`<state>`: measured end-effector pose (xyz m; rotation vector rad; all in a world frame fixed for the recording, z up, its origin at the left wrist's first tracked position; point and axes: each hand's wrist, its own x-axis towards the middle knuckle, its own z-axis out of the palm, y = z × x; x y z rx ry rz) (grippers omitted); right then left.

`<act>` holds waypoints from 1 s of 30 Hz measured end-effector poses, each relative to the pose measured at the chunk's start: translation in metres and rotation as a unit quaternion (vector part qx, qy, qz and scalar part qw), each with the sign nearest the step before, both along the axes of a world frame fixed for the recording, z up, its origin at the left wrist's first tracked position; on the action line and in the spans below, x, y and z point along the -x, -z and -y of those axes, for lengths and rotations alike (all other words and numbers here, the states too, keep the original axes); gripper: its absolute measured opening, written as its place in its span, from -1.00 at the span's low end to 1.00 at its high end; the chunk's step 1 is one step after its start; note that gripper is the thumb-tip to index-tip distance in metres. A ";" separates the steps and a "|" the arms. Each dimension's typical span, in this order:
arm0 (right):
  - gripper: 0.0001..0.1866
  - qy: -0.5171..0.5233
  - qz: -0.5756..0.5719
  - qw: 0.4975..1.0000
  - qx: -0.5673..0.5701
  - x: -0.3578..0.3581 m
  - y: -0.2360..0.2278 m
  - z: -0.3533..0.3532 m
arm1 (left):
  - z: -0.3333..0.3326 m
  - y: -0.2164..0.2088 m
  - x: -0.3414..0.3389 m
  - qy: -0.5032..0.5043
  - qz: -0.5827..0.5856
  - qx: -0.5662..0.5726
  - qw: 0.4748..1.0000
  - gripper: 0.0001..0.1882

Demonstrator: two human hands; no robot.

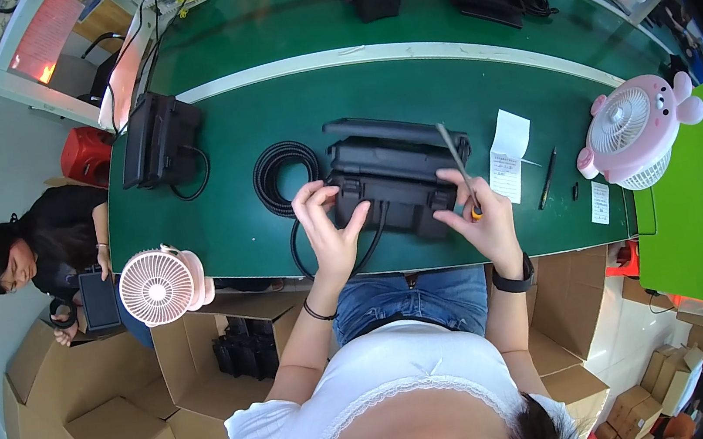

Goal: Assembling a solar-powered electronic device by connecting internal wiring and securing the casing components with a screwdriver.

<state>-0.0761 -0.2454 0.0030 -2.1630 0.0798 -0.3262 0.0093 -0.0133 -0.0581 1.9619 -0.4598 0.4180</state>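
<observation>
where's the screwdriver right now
In the head view the screwdriver is in the right hand, right of centre, its shaft slanting up over the black case on the green table.

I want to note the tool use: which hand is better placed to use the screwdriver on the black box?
Right, probably. The right hand already holds the screwdriver over the black box; the left hand has no tool and only touches the box's near edge.

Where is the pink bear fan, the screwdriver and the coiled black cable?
pink bear fan [627, 129], head view, on its round white grille.
screwdriver [455, 163], head view, on its metal shaft above the right hand.
coiled black cable [266, 177], head view, on the coil's left side.
</observation>
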 end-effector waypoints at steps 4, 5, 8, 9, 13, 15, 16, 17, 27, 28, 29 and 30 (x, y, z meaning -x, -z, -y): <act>-0.62 0.036 0.092 0.994 -0.035 0.000 0.017 -0.003 | 0.003 -0.009 -0.002 0.006 -0.032 0.044 0.998 -0.51; -0.63 0.039 0.089 0.995 -0.035 -0.001 0.016 -0.004 | -0.001 -0.010 -0.006 0.016 -0.016 0.004 1.000 -0.59; -0.64 0.035 0.088 0.994 -0.046 -0.002 0.017 -0.004 | -0.005 -0.014 -0.007 0.049 -0.014 0.026 0.998 -0.62; -0.65 0.027 0.088 0.994 -0.056 -0.003 0.018 -0.003 | -0.002 -0.021 -0.005 0.052 -0.010 0.050 0.997 -0.52; -0.64 0.012 0.086 0.995 -0.059 0.000 0.025 0.001 | 0.001 -0.027 -0.017 0.065 0.007 -0.024 0.998 -0.49; -0.63 0.007 0.081 0.995 -0.053 0.002 0.023 0.001 | -0.002 -0.026 -0.025 0.072 0.036 0.007 0.997 -0.68; -0.63 0.009 0.081 0.995 -0.053 0.001 0.023 0.000 | 0.001 -0.022 -0.029 0.070 0.024 0.036 0.997 -0.77; -0.63 0.036 0.107 0.992 -0.047 -0.002 0.023 -0.004 | 0.004 -0.018 -0.030 0.071 0.025 0.036 0.996 -0.77; -0.63 0.141 0.139 0.979 -0.041 -0.008 0.026 -0.028 | 0.021 -0.011 -0.045 0.097 -0.191 0.208 0.954 -0.16; -0.60 0.136 0.107 0.982 -0.081 -0.007 0.024 -0.030 | 0.021 -0.009 -0.046 0.101 -0.193 0.208 0.953 -0.16; -0.57 0.131 0.075 0.981 -0.123 -0.005 0.020 -0.031 | 0.020 -0.009 -0.045 0.105 -0.195 0.207 0.953 -0.15; -0.66 0.110 0.079 0.975 -0.177 -0.004 0.017 -0.029 | 0.019 -0.010 -0.045 0.105 -0.195 0.206 0.953 -0.15</act>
